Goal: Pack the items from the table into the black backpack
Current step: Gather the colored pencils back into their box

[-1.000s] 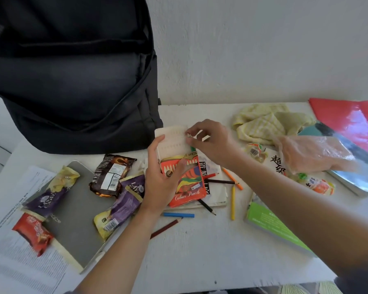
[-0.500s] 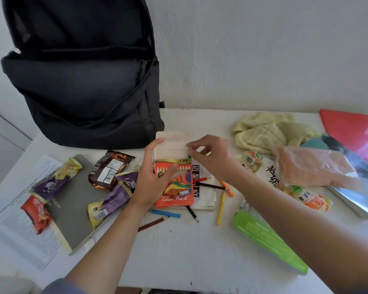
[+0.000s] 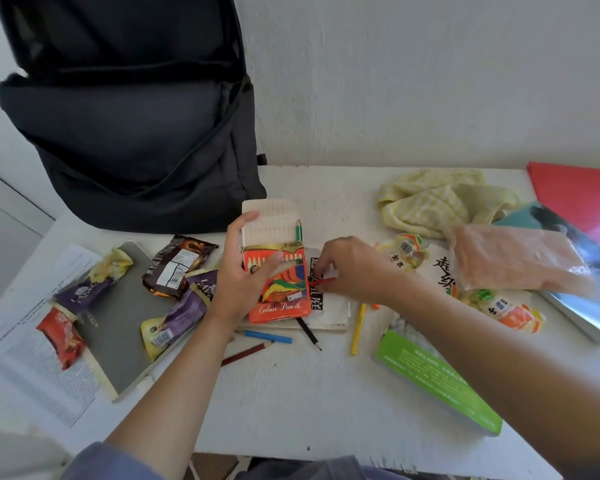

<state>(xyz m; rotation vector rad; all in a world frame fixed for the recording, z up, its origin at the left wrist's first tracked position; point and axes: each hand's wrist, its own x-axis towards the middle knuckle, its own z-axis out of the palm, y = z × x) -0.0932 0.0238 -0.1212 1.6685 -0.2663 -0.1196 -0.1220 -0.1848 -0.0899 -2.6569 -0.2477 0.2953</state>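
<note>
The black backpack [image 3: 132, 126] stands open at the back left of the white table [image 3: 309, 393]. My left hand [image 3: 243, 271] grips an orange colour pencil box [image 3: 284, 292] with its flap up; a green pencil [image 3: 298, 230] sticks out of the top. Just right of the box, my right hand [image 3: 354, 268] pinches a red pencil [image 3: 321, 282] lying on a white booklet [image 3: 329, 306]. Loose pencils lie below the box: blue [image 3: 267, 337], black [image 3: 309, 336], brown [image 3: 246, 353] and yellow [image 3: 357, 329].
Snack packets [image 3: 177, 268] lie on a grey notebook [image 3: 118, 327] and printed papers [image 3: 25, 368] at the left. On the right are a yellow cloth [image 3: 440, 202], a clear plastic bag [image 3: 513, 261], a green book [image 3: 437, 379], a red folder [image 3: 582, 195] and more snack packs [image 3: 506, 310].
My right hand has left the top of the pencil box and dropped to its right side, where it now pinches a red pencil. The green pencil now shows in the box.
</note>
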